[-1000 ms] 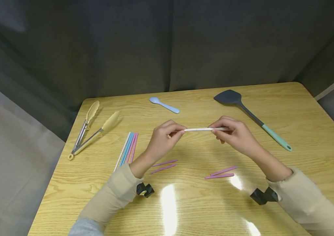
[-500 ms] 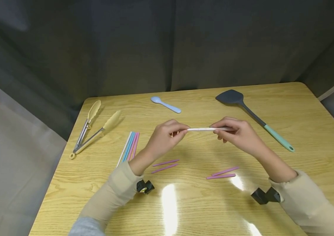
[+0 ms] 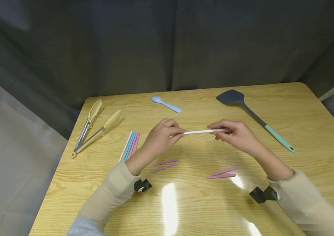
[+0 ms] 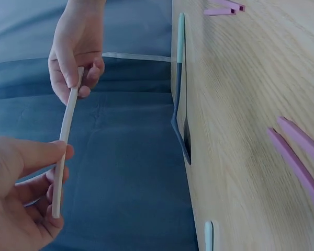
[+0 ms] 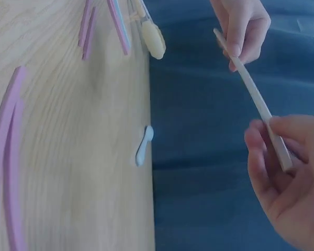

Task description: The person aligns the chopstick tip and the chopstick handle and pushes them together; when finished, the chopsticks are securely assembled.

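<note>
In the head view, a white straw (image 3: 197,132) is held up over the table, stretched between both hands. My left hand (image 3: 162,136) pinches its left part between thumb and fingers, and my right hand (image 3: 237,134) pinches the right part. The left wrist view shows the straw (image 4: 68,117) unbroken from hand to hand, one end lying along the left fingers. Below the hands lie short pink pieces with hollow ends: a left pair of pink straws (image 3: 164,168) and a right pair of pink straws (image 3: 221,176).
Left of my left hand lies a row of white, blue and pink straws (image 3: 130,146), partly hidden by the forearm. Yellow-tipped tongs (image 3: 91,141) lie spread at far left. A blue spoon (image 3: 167,105) is near the back edge, a dark spatula (image 3: 250,112) with green handle at right.
Both hands have shifted slightly left with the white straw. It was nearly level, with a faint kink near its middle; now its left end sits lower and it looks straight.
</note>
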Available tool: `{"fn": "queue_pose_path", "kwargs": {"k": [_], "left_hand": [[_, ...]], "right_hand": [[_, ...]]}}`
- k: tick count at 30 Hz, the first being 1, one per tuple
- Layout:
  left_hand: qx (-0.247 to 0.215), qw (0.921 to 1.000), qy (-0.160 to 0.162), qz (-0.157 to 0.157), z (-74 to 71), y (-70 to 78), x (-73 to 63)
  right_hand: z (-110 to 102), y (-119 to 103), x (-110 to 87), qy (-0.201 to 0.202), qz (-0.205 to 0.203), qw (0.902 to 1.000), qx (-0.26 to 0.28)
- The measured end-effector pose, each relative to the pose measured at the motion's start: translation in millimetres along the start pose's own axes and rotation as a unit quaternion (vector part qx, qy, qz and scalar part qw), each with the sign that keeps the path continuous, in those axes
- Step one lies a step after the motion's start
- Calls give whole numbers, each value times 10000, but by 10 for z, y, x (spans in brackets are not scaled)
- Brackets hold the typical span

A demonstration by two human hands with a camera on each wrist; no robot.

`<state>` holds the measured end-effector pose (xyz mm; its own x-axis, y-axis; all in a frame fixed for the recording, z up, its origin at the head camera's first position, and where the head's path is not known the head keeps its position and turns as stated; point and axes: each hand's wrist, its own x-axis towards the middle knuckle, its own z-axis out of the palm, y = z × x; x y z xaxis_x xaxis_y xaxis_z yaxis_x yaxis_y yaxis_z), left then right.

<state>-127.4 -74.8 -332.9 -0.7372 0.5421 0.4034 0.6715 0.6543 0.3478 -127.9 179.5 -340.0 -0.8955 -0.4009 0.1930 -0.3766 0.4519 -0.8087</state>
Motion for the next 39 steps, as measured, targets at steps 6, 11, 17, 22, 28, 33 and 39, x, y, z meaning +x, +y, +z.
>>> {"fn": "queue_pose_path", "kwargs": {"k": [6, 11, 17, 22, 28, 33, 39], "left_hand": [[-330, 9973, 452, -470, -61, -142, -172], [-662, 9863, 644, -1365, -163, -323, -387], [-488, 9744, 850, -2025, -259, -580, -677], [-343, 9635, 760, -2544, -278, -782, -881], [-160, 9448, 298, -3259, -267, -991, -1126], [-92, 9300, -112, -3674, -214, -1146, -1299], [-120, 9124, -526, -4056, -144, -1250, -1437]], "right_hand": [[-31, 188, -42, 496, 178, 9982, -290], [-56, 364, -108, 142, 375, 9973, -622], [-22, 546, -192, -682, 330, 9923, -976], [54, 696, -284, -1207, 56, 9857, -1177], [134, 801, -391, -1736, -46, 9763, -1288], [187, 834, -439, -1936, -333, 9703, -1412], [251, 857, -463, -1989, -359, 9672, -1542]]}}
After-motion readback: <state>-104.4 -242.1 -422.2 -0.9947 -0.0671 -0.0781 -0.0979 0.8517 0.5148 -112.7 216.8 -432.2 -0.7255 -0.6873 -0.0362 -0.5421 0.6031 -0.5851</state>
